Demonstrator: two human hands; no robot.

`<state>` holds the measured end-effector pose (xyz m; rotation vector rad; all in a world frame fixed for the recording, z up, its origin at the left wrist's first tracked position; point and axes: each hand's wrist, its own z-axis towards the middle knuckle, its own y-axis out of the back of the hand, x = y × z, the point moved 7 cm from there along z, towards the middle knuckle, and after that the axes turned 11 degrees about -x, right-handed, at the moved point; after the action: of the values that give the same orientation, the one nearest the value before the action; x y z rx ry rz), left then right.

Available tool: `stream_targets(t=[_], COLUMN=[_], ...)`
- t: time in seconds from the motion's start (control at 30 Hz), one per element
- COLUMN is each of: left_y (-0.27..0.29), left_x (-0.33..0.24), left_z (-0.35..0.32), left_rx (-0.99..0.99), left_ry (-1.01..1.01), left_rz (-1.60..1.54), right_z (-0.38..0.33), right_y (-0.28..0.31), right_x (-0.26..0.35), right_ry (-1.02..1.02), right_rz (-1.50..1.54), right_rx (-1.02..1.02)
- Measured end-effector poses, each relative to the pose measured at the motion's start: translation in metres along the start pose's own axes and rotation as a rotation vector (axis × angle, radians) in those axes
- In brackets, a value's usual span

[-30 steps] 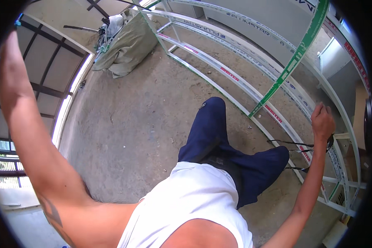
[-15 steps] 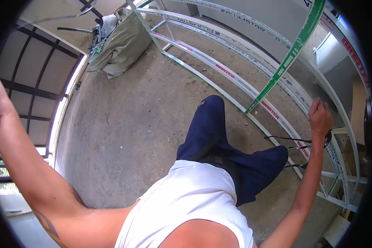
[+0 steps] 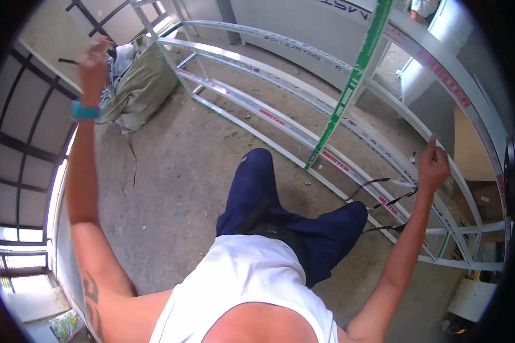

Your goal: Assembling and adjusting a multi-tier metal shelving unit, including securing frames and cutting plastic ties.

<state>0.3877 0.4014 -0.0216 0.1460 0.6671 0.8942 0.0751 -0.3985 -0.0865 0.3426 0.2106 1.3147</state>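
Gripping noted: right hand [image 3: 433, 169] was closed on a white metal frame rail [image 3: 349, 117], black cords [image 3: 383, 201] hanging just below. Left hand [image 3: 93, 62], blue wristband [image 3: 84, 111] worn, was raised near a grey sack [image 3: 137, 91]; its grip cannot be told.

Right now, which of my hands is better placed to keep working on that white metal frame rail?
Probably the right hand: it is already at the white metal frame rail, beside the black cords. The left hand is raised far off, near the olive sack.
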Motion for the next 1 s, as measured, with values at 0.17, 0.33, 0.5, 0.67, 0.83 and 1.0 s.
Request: stream_targets(t=[0.17, 0.33, 0.5, 0.67, 0.83, 1.0], left_y=[-0.124, -0.193, -0.189, -0.201, -0.222, -0.208], left_x=[-0.186, -0.302, -0.401, -0.418, -0.413, -0.434], left_z=[-0.162, -0.213, -0.230, -0.203, -0.192, -0.178], left_rx=[0.298, 0.433, 0.370, 0.070, -0.039, -0.042], left_ry=[-0.001, -0.082, -0.189, -0.275, -0.241, -0.167], left_rz=[-0.158, -0.404, -0.749, -0.790, -0.767, -0.935], right_z=[-0.035, -0.033, -0.044, -0.044, -0.027, 0.047], right_y=[-0.027, -0.026, -0.011, 0.007, 0.099, 0.216], right_x=[-0.002, -0.008, -0.042, -0.095, -0.184, -0.155], right_ry=[-0.033, -0.079, -0.340, -1.052, -0.835, -0.559], right_rz=[0.070, 0.111, 0.254, 0.674, 0.275, 0.127], right_rx=[-0.060, -0.137, -0.236, -0.557, -0.807, -0.985])
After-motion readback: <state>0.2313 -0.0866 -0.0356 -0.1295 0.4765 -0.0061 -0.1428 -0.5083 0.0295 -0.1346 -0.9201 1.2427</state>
